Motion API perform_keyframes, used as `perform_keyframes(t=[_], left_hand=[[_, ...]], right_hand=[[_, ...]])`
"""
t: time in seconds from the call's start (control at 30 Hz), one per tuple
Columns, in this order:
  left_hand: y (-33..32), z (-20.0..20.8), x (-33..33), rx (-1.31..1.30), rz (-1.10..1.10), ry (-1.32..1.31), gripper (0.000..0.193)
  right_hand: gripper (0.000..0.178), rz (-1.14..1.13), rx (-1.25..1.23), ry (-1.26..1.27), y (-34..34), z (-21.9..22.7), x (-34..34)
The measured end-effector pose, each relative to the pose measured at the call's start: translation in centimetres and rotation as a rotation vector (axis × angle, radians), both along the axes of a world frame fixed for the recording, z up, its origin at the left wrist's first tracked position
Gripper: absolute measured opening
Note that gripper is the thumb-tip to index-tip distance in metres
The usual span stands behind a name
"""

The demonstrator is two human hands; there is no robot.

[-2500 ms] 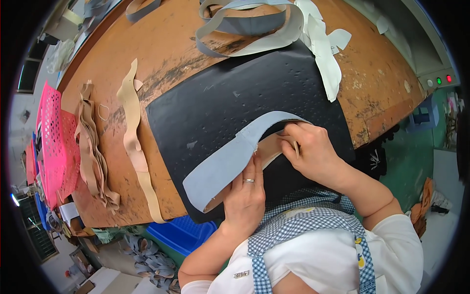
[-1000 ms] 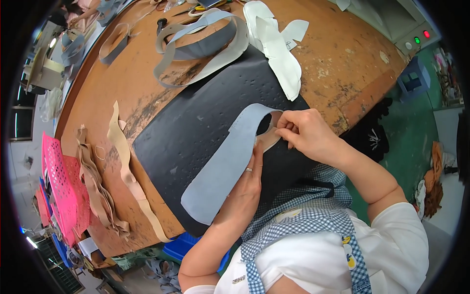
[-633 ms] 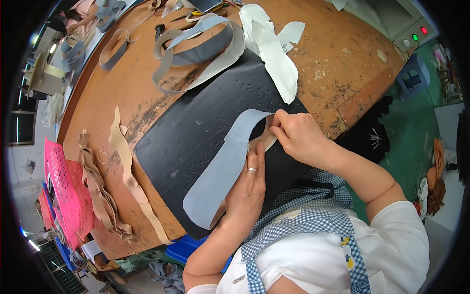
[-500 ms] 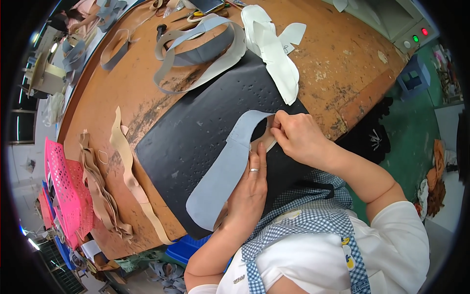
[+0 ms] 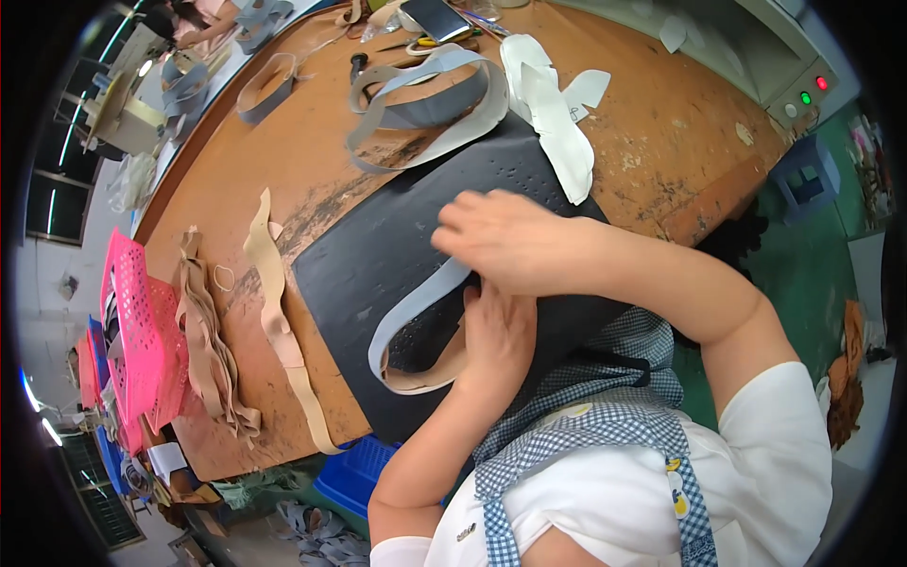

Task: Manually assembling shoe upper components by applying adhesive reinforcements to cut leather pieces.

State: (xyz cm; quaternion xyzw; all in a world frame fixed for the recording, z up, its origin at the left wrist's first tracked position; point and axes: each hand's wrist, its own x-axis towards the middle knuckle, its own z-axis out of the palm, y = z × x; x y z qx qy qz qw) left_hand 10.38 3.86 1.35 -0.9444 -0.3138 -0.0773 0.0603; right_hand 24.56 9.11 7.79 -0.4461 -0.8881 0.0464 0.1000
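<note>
Band point(image 5: 423, 298), grey-blue outside and tan on its inner face, is curving into a loop on the black mat point(image 5: 345, 265), its rounded bend lying toward eight o'clock from the two hands. The right hand point(image 5: 496, 241) is lying above the left, its fingers pointing toward nine o'clock and showing mostly close together (motion blur is softening their tips); whether they are pinching the band, I cannot tell. The left hand point(image 5: 501, 331) is sitting at six o'clock from the right one, its fingers pointing toward twelve and hiding partly beneath the other hand, so their grip is not showing; the band's tan side is running up to this hand's edge. Farther out on the brown workbench point(image 5: 661, 151), looped grey bands point(image 5: 425, 111) are standing at eleven o'clock and white cut pieces point(image 5: 562, 128) are lying at one, partly over the mat. A tan strip point(image 5: 279, 326) and a bundle of tan strips point(image 5: 203, 331) are stretching out near nine o'clock, with a pink basket point(image 5: 132, 321) standing beyond them.
</note>
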Motion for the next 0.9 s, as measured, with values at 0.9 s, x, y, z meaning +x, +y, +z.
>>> perform_keyframes(t=[0.9], left_hand=[[-2.2,2.5,-11.9,0.145,0.043,0.214,0.051]], right_hand=[[0.054,-0.148,0.713,0.249,-4.1,-3.0,-1.3]])
